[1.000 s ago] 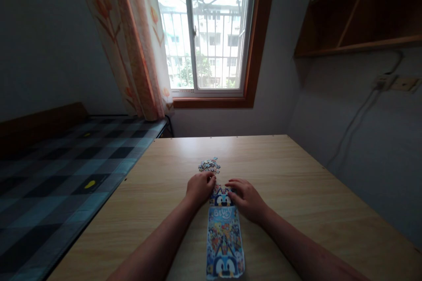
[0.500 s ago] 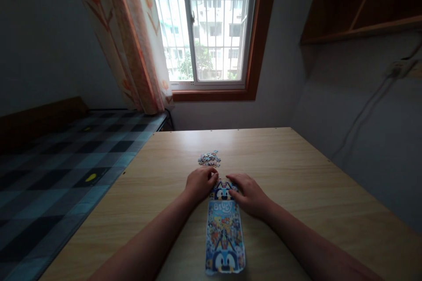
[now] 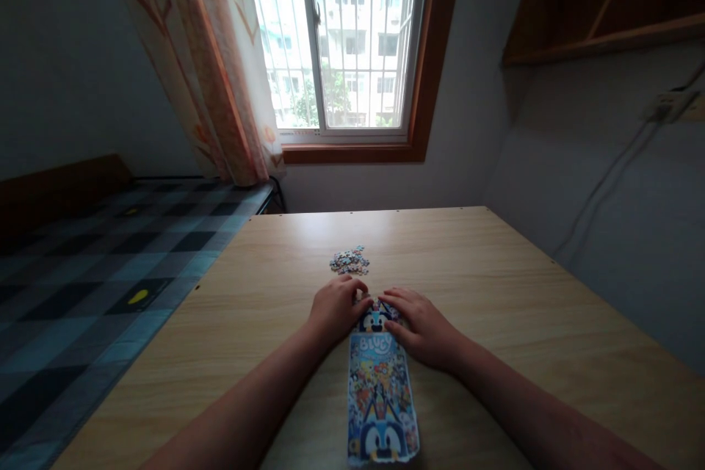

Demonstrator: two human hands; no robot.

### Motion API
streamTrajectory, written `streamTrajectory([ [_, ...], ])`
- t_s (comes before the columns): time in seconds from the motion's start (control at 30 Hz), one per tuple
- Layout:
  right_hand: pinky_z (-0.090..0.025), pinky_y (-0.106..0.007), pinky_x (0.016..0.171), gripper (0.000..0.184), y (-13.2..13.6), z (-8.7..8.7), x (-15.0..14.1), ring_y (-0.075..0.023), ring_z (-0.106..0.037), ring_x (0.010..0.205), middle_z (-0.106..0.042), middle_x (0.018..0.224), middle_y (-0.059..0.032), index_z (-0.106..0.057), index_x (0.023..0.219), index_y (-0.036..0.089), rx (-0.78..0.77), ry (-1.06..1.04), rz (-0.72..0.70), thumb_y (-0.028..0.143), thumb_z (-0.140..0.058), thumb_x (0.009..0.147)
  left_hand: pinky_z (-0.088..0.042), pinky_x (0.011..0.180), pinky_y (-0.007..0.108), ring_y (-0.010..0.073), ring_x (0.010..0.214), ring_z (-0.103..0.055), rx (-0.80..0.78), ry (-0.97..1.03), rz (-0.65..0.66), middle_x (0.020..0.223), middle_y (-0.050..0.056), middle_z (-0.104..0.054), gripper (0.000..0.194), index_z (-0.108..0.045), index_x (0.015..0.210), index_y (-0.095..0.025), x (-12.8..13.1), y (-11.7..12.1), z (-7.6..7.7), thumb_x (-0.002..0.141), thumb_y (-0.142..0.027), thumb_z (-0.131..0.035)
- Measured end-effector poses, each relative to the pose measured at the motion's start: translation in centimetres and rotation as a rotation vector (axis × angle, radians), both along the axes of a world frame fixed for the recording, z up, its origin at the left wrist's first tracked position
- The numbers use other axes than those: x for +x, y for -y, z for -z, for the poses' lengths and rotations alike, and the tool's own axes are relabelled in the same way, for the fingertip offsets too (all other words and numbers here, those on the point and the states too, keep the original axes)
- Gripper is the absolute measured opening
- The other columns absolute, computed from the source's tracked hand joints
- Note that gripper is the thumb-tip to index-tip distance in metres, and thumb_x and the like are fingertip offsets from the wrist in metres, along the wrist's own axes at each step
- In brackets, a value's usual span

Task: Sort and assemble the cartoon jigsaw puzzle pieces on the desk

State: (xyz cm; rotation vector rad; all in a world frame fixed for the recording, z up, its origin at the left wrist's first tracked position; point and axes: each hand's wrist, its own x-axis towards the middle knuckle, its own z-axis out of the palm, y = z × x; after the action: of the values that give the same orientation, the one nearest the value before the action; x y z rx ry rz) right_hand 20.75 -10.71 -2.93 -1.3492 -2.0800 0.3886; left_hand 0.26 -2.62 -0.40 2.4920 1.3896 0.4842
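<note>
A partly assembled jigsaw puzzle (image 3: 375,321) with a blue cartoon dog's face lies on the table between my hands. My left hand (image 3: 337,308) rests at its upper left edge, fingers curved and thumb tip apart from the index finger; I see nothing held. On the right side, my right hand (image 3: 418,323) lies with fingers spread, thumb and fingertips touching the puzzle. Directly below is a picture sheet (image 3: 381,396) lettered "Bluey", showing the same dog face and many small figures. Beyond my left hand sits a pile of loose puzzle pieces (image 3: 349,261).
The light wooden table (image 3: 485,272) reaches toward a wall with a barred window (image 3: 360,51). On the left stands a bed with a checked cover (image 3: 181,242), near a flowered curtain (image 3: 203,73). A wooden shelf (image 3: 606,48) and a socket with a cord (image 3: 664,109) are on the right wall.
My left thumb has stretched a little to the right, over the puzzle's top edge. The right hand stays at about the same place on the puzzle. The view has shifted slightly.
</note>
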Motion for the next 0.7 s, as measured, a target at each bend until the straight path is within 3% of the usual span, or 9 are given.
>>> streamTrajectory([
  [0.7, -0.032, -0.055, 0.112, 0.045, 0.2, 0.0, -0.7, -0.0337, -0.042, 0.137, -0.052, 0.144, -0.0115, -0.058, 0.136, 0.029, -0.026, 0.154, 0.052, 0.043, -0.054, 0.094, -0.045, 0.076, 0.027, 0.0207, 0.094, -0.062, -0.135, 0.013, -0.003, 0.095, 0.005, -0.068, 0.017, -0.069, 0.087, -0.021, 0.4, -1.8, -0.1, 0.075, -0.032, -0.07],
])
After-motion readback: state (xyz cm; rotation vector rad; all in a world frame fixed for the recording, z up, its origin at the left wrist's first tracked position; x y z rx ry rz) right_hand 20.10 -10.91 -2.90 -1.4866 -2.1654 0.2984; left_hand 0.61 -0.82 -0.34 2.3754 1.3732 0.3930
